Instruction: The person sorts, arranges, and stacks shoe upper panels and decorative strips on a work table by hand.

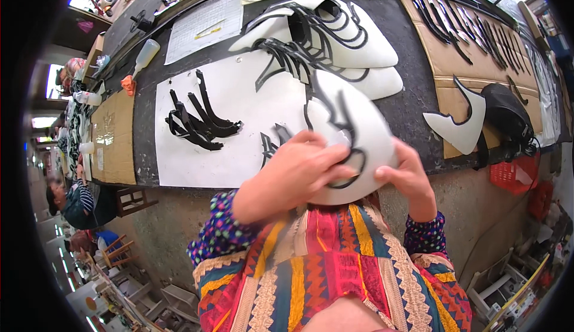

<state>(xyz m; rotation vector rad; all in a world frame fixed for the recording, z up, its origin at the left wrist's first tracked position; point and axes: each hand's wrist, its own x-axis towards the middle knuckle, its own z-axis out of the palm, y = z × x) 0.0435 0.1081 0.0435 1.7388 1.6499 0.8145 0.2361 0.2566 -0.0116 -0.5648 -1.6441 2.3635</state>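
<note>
A curved white sheet piece (pixel 373 120) with black strips along part of it is held up in front of my torso. My right hand (pixel 409 173) grips its right edge, thumb on the upper face. Across its lower left side lies my left hand (pixel 293 173), fingers bent and closed at a black strip (pixel 347 117) on the piece; the fingertips are slightly blurred. Left of my hands, a bundle of loose black strips (pixel 206 123) rests on a large white board (pixel 185 167). More black strips (pixel 272 144) lie close by my left wrist.
White pieces with black edging (pixel 365 39) are stacked at the back of the dark table (pixel 146 164). On the right, cardboard (pixel 445 84) bears rows of black strips, a bare white piece (pixel 460 123) and a black bag (pixel 507 114). A bottle (pixel 145 56) stands left. Co-workers sit far left.
</note>
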